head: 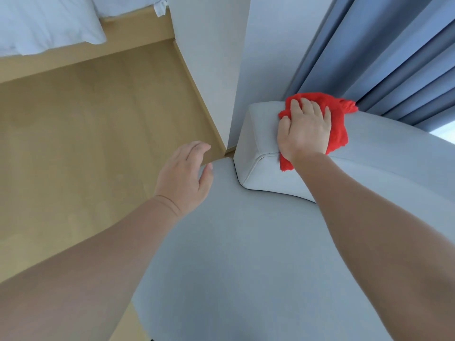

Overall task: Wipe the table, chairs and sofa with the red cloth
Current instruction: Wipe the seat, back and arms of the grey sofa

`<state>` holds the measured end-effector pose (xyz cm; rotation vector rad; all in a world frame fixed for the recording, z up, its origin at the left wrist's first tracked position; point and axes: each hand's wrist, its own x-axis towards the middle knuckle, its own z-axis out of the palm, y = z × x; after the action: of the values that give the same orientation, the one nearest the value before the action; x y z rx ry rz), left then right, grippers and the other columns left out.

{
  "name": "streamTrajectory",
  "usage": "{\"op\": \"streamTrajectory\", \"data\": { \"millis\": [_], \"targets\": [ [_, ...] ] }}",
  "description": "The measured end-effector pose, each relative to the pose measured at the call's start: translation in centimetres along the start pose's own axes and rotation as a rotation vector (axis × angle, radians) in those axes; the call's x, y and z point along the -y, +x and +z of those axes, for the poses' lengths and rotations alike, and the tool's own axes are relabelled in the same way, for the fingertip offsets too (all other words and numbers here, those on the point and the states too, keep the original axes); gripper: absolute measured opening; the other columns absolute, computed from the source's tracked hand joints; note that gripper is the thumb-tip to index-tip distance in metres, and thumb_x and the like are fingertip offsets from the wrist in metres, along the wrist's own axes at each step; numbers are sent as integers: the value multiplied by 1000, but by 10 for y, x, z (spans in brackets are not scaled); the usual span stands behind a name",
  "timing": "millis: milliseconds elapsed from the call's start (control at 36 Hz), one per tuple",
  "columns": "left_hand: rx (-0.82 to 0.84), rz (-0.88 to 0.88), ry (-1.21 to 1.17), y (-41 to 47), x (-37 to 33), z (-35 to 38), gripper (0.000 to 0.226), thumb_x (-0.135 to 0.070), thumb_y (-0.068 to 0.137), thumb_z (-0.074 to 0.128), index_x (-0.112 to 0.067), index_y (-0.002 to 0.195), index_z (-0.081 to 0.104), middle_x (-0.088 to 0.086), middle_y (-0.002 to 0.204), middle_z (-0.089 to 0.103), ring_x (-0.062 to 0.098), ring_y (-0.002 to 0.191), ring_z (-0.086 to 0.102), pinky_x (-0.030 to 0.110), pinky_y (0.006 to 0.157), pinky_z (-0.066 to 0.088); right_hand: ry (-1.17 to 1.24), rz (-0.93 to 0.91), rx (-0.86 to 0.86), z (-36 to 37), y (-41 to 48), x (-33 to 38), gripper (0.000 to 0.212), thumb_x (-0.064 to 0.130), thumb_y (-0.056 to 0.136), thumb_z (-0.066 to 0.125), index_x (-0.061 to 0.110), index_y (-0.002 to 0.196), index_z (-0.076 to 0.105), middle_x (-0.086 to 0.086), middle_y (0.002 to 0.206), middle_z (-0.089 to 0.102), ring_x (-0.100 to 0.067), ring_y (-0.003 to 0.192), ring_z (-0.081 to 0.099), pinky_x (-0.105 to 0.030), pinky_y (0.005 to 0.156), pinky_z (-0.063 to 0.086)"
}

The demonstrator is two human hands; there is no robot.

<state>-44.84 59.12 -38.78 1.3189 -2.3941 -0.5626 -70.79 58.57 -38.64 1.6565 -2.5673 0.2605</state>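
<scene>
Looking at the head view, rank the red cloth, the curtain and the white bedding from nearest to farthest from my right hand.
1. Red cloth: directly under the right hand, pressed onto the sofa back.
2. Curtain: just behind the cloth, up and to the right.
3. White bedding: far off at upper left, across the floor.
</scene>
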Motion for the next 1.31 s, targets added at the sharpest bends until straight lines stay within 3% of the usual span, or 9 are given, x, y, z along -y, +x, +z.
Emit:
{"op": "streamTrajectory", "data": {
  "millis": [222, 361, 472, 667, 778, 917, 1083, 1167, 1306],
  "targets": [
    [-58, -24, -38, -22, 9, -15, 45, -28, 89, 37, -1, 121, 55, 12, 121, 58, 25, 107, 52, 23, 94, 34, 157, -200, -21, 9, -18, 62, 52, 32, 88, 26, 13, 114, 67, -3, 132, 59, -25, 129, 45, -43, 116, 16],
    [-139, -38, -224, -27, -2, -38, 48, -31, 91, 35, 0, 123, 53, 12, 124, 55, 18, 114, 45, 13, 98, 26, 775, 97, 118, -24, -37, 74, 48, 33, 90, 26, 8, 87, 67, -8, 90, 69, -28, 95, 61, -41, 99, 39],
    [-147, -152, -560, -26, -47, -60, 65, -47, 88, 28, -5, 132, 48, -2, 130, 47, 1, 119, 39, 9, 103, 23, 1171, 382, 155, -76, -93, 112, 43, 49, 90, 28, 23, 85, 62, -3, 88, 70, -27, 86, 66, -43, 74, 52],
    [324, -397, -1308, -47, -138, -114, 35, -45, 97, 36, -29, 105, 67, -6, 104, 68, 13, 107, 61, 38, 100, 43, 1462, 485, -110, -176, -177, 133, 33, 35, 102, 35, 12, 108, 57, -5, 100, 63, -10, 92, 62, -19, 80, 49],
    [669, -324, -1377, -84, -188, -133, 58, -55, 99, 25, -15, 122, 61, 6, 121, 65, 17, 120, 56, 36, 105, 40, 1099, 427, -325, -208, -213, 99, 19, 48, 91, 35, 39, 104, 46, -5, 111, 55, -15, 105, 54, -30, 93, 43],
    [982, -123, -1266, -115, -263, -152, 58, -66, 90, 30, -22, 97, 66, 7, 111, 66, 18, 108, 58, 44, 104, 35, 866, 546, -586, -271, -269, 47, 34, 42, 92, 38, 19, 110, 55, 16, 102, 45, 9, 95, 47, -7, 86, 34],
    [1196, 348, -971, -173, -352, -182, 67, -63, 88, 32, -3, 98, 59, 30, 81, 54, 37, 79, 57, 53, 81, 49, 842, 883, -708, -340, -360, -9, 5, 45, 95, 44, 47, 94, 48, 4, 102, 59, -12, 94, 61, -34, 80, 50],
    [1193, 689, -777, -197, -385, -191, 45, -36, 102, 31, -4, 86, 58, 12, 71, 58, 15, 69, 56, 37, 73, 46, 813, 965, -799, -373, -415, -32, 11, 37, 99, 45, 30, 95, 52, 8, 92, 62, -10, 89, 61, -27, 77, 45],
    [1056, 949, -378, -211, -432, -204, 19, -30, 97, 50, -31, 115, 57, -17, 112, 63, -8, 101, 58, 9, 80, 41, 779, 1032, -966, -417, -511, -59, 23, 34, 100, 44, 22, 82, 52, 6, 77, 58, -2, 68, 54, -22, 67, 42]
  ]
}}
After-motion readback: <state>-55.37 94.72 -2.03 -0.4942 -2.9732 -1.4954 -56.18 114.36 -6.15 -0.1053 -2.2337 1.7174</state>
